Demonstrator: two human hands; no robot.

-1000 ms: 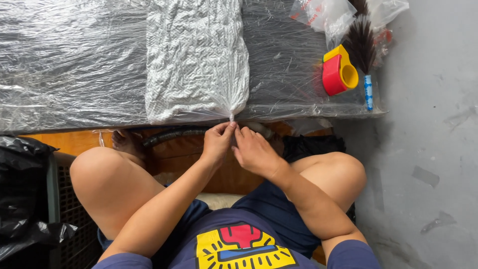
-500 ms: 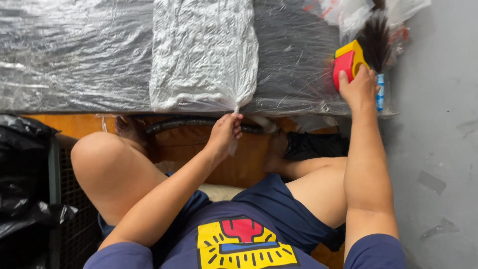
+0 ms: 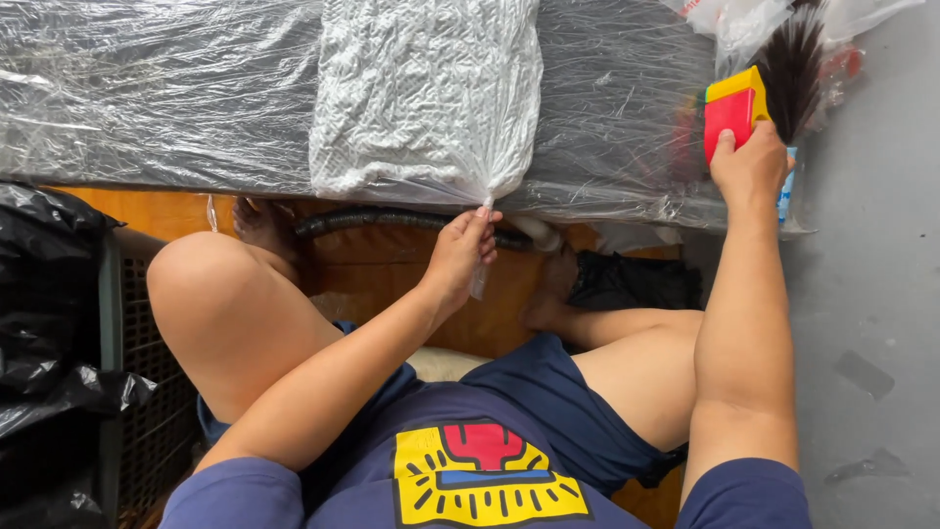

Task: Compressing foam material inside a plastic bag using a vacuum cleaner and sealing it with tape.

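A clear plastic bag packed with white knitted material point(image 3: 426, 98) lies on a table covered in clear film point(image 3: 157, 98). My left hand point(image 3: 460, 257) pinches the bag's twisted neck at the table's front edge. My right hand point(image 3: 752, 162) reaches out to the far right and grips a red and yellow tape dispenser point(image 3: 732, 116) standing on the table.
A black bristle brush point(image 3: 791, 64) with a blue handle leans behind the dispenser, next to crumpled plastic bags point(image 3: 725, 24). Black bags point(image 3: 44, 323) over a crate sit at my left. A dark hose point(image 3: 392, 220) runs under the table. Grey floor point(image 3: 871, 323) lies to the right.
My right hand left the bag's neck and reached right to the tape dispenser, closing on it. My left hand stayed pinched on the bag's neck.
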